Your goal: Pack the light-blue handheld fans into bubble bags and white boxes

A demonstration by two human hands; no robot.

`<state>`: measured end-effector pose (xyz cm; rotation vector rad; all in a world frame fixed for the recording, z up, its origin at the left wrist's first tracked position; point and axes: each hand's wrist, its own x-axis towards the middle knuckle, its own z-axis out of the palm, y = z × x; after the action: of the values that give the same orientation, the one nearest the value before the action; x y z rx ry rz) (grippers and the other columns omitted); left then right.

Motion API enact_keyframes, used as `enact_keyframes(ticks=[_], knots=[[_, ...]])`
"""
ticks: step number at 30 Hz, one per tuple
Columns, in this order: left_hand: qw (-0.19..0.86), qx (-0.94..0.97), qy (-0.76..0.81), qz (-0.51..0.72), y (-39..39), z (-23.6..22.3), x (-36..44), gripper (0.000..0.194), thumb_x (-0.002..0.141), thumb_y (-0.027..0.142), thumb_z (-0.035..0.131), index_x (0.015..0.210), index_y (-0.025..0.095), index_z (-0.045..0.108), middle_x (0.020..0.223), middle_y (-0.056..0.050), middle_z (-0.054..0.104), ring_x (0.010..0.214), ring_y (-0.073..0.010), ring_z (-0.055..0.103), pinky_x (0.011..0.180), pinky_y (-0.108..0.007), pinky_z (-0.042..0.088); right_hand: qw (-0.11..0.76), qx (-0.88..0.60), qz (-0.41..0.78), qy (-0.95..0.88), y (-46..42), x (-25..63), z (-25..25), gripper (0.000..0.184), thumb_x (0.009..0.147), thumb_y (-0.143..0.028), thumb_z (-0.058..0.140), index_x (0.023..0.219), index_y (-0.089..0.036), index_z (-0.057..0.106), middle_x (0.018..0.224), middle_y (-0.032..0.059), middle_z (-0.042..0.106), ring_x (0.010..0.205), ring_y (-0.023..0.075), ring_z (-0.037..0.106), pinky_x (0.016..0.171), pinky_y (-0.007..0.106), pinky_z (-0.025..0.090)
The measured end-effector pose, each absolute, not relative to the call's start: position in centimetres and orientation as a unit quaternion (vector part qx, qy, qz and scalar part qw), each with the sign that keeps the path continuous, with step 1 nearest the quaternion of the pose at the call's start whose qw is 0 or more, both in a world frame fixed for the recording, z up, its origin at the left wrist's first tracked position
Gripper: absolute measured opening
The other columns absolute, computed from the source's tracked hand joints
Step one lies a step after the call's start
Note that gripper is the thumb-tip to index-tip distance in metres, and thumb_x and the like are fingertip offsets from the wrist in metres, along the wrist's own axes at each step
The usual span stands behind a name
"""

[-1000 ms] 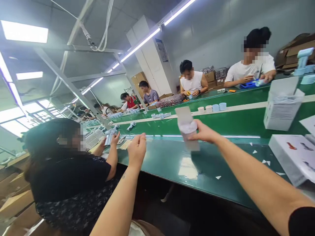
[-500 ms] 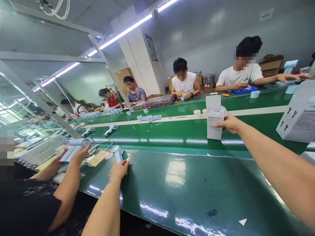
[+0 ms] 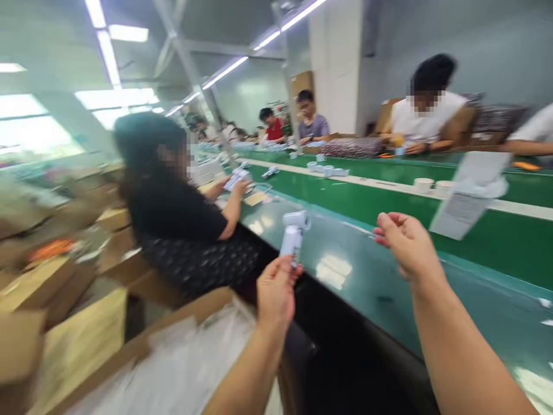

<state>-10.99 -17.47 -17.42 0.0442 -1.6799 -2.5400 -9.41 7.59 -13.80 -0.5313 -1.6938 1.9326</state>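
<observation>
My left hand (image 3: 276, 291) is closed around the handle of a light blue handheld fan (image 3: 291, 236). The fan is held upright near the workbench's front edge, its round head at the top. Over the bench, my right hand (image 3: 406, 242) has its fingers curled toward the thumb, with nothing visible in them. Beyond it, apart from the fingers, a white carton (image 3: 460, 213) stands on the green conveyor belt (image 3: 393, 213). Its flap is up and white plastic wrapping bulges from the top; motion blurs it.
A large cardboard box (image 3: 216, 302) of clear plastic bags stands at lower left. A co-worker in black (image 3: 177, 202) sits left, hands on another light blue item. White cups (image 3: 423, 184) and light blue parts (image 3: 328, 171) rest along the belt. Other people work across it.
My view has swung left. My left hand has lifted the handheld fan off the bench and brought it toward me. My right hand has let go of the white carton and drawn back.
</observation>
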Motion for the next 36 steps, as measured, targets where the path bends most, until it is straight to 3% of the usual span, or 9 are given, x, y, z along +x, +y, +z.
enact_keyframes(ticks=[4, 9, 11, 14, 17, 21, 27, 30, 36], knots=[[0.040, -0.065, -0.655, -0.752, -18.9, -19.1, 0.7, 0.022, 0.078, 0.038, 0.064, 0.081, 0.018, 0.072, 0.083, -0.005, 0.067, 0.078, -0.0155, 0.061, 0.078, -0.031, 0.049, -0.109, -0.133, 0.864, -0.474, -7.5, -5.2, -15.5, 0.023, 0.079, -0.036, 0.065, 0.091, -0.017, 0.058, 0.090, 0.0067, 0.067, 0.075, 0.0169, 0.066, 0.067, 0.032, 0.057], [-0.062, 0.032, -0.798, -0.599, -30.6, -23.2, 5.2, 0.024, 0.081, 0.036, 0.057, 0.082, 0.016, 0.070, 0.082, -0.006, 0.068, 0.074, -0.0168, 0.062, 0.070, -0.029, 0.050, -0.231, -0.183, 0.810, -0.507, -13.2, -0.4, -19.2, 0.018, 0.084, -0.030, 0.060, 0.088, -0.013, 0.060, 0.067, 0.0052, 0.066, 0.054, 0.0116, 0.061, 0.052, 0.022, 0.053], [0.003, 0.186, -0.850, -0.493, -37.1, -25.0, 4.9, 0.020, 0.081, 0.030, 0.053, 0.077, 0.015, 0.066, 0.078, -0.006, 0.066, 0.079, -0.0195, 0.062, 0.076, -0.032, 0.049, -0.315, -0.181, 0.771, -0.524, -13.5, 1.2, -20.7, 0.020, 0.083, -0.031, 0.060, 0.089, -0.012, 0.059, 0.068, 0.0070, 0.066, 0.054, 0.0129, 0.061, 0.052, 0.024, 0.053], [0.061, 0.276, -0.859, -0.427, -44.4, -27.9, 3.7, 0.016, 0.072, 0.021, 0.059, 0.087, 0.014, 0.060, 0.101, -0.012, 0.062, 0.105, -0.0271, 0.055, 0.093, -0.041, 0.039, -0.401, -0.180, 0.749, -0.496, -14.8, 3.4, -22.8, 0.017, 0.081, -0.028, 0.061, 0.087, -0.012, 0.058, 0.070, 0.0075, 0.064, 0.058, 0.0152, 0.062, 0.055, 0.028, 0.054], [0.081, 0.301, -0.859, -0.407, -47.0, -30.3, 2.4, 0.024, 0.062, 0.017, 0.066, 0.085, 0.016, 0.057, 0.114, -0.015, 0.056, 0.121, -0.0324, 0.043, 0.100, -0.045, 0.031, -0.427, -0.136, 0.760, -0.471, -16.6, 5.1, -24.3, 0.018, 0.075, -0.025, 0.067, 0.086, -0.015, 0.057, 0.069, 0.0042, 0.061, 0.065, 0.0168, 0.063, 0.055, 0.028, 0.053], [0.106, 0.278, -0.842, -0.451, -46.2, -31.1, 1.3, 0.007, 0.069, 0.023, 0.061, 0.068, 0.019, 0.055, 0.102, -0.013, 0.060, 0.120, -0.0317, 0.042, 0.099, -0.044, 0.032, -0.436, -0.093, 0.746, -0.495, -16.7, 6.1, -24.7, 0.024, 0.071, -0.029, 0.073, 0.084, -0.015, 0.057, 0.069, 0.0042, 0.060, 0.067, 0.0173, 0.063, 0.056, 0.029, 0.053], [0.131, 0.200, -0.755, -0.611, -44.3, -28.8, 3.5, 0.034, 0.077, 0.051, 0.052, 0.086, 0.019, 0.056, 0.085, -0.004, 0.062, 0.081, -0.0190, 0.059, 0.073, -0.032, 0.047, -0.387, -0.223, 0.766, -0.462, -14.4, 5.4, -23.2, 0.021, 0.079, -0.024, 0.063, 0.095, -0.011, 0.056, 0.075, 0.0071, 0.063, 0.066, 0.0154, 0.063, 0.056, 0.026, 0.053], [0.146, 0.203, -0.687, -0.682, -44.7, -28.3, 4.4, 0.048, 0.069, 0.060, 0.057, 0.094, 0.019, 0.053, 0.084, -0.003, 0.062, 0.074, -0.0153, 0.059, 0.067, -0.029, 0.048, -0.401, -0.255, 0.779, -0.410, -15.0, 5.0, -23.0, 0.025, 0.084, -0.024, 0.056, 0.103, -0.008, 0.055, 0.074, 0.0090, 0.063, 0.062, 0.0145, 0.062, 0.055, 0.025, 0.053], [0.148, 0.275, -0.666, -0.677, -46.0, -31.9, 3.5, 0.047, 0.052, 0.056, 0.071, 0.070, 0.017, 0.052, 0.056, 0.005, 0.050, 0.050, -0.0085, 0.045, 0.050, -0.023, 0.037, -0.420, -0.259, 0.786, -0.373, -16.8, 5.0, -23.9, 0.027, 0.083, -0.022, 0.056, 0.106, -0.008, 0.053, 0.074, 0.0087, 0.063, 0.065, 0.0173, 0.064, 0.052, 0.027, 0.054]])
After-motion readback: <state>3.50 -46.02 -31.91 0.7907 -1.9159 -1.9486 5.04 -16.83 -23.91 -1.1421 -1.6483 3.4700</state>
